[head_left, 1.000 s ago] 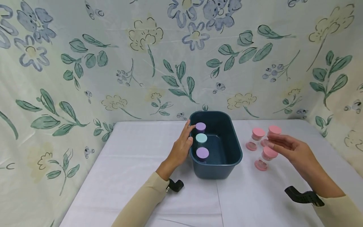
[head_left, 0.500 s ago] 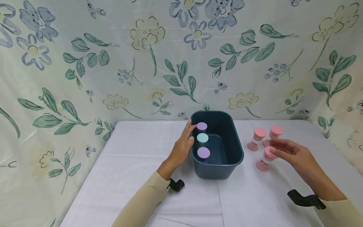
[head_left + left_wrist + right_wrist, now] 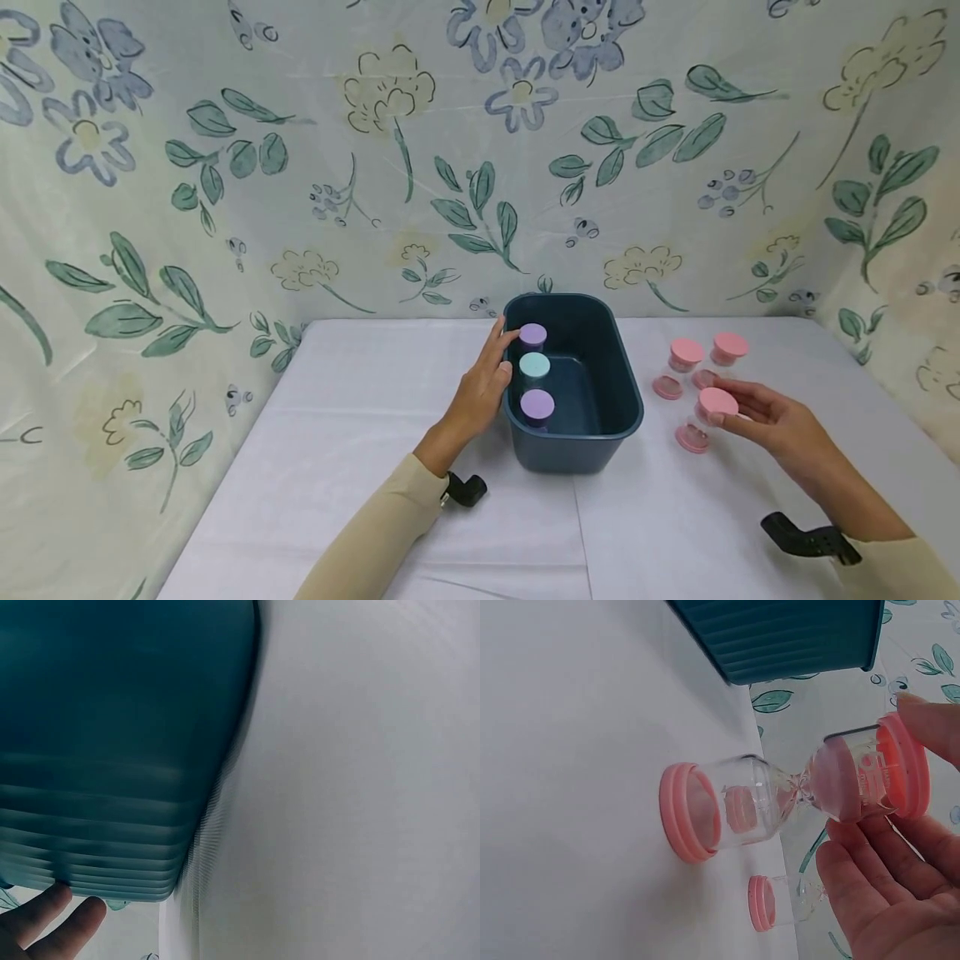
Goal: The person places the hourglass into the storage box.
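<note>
bare cloth (image 3: pixel 375 400) left of bin (image 3: pixel 600 433)

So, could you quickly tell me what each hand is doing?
Left hand: open, resting against the bin.
Right hand: pinching the pink hourglass.

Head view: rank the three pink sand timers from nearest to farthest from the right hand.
1. Front timer: at the right hand's fingertips, thumb on its top cap.
2. Back right timer: behind the hand, nearer the wall.
3. Back left timer: towards the bin; its gap from the hand is close to the back right one's, so this order is loose.
</note>
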`<state>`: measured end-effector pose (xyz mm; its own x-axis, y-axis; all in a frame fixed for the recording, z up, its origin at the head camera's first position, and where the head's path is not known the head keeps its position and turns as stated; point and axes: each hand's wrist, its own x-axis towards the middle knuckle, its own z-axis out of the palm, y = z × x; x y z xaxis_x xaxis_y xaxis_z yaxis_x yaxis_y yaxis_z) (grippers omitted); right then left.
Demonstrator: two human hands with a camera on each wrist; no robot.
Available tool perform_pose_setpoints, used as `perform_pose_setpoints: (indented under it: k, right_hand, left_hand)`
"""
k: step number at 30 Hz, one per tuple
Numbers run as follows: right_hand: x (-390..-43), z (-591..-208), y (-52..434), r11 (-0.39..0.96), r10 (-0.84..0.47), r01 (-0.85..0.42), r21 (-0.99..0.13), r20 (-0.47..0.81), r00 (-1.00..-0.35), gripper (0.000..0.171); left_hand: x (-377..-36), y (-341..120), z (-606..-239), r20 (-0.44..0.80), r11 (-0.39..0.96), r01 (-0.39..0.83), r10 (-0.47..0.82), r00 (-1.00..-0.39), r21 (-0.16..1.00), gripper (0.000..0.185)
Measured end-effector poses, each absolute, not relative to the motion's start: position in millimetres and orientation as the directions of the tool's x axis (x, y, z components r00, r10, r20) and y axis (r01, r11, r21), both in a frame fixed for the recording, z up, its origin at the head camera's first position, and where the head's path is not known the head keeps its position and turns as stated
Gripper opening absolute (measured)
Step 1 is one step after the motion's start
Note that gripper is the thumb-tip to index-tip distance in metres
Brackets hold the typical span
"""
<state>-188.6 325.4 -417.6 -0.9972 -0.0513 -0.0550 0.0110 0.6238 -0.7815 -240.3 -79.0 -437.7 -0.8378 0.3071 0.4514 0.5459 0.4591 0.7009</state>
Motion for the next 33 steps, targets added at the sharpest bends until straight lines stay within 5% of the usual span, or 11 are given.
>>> perform_pose_setpoints:
  k: [33]
  right_hand:
    - [-184.4, -423.0, 326.3, 0.599, -0.036, 0.030, -0.800, -0.065, -0.997, 0.084]
  left_hand:
    - [-239.7, -79.8, -437.8, 0.459, 0.466, 0.553, 0.308, -0.833, 0.691, 0.050]
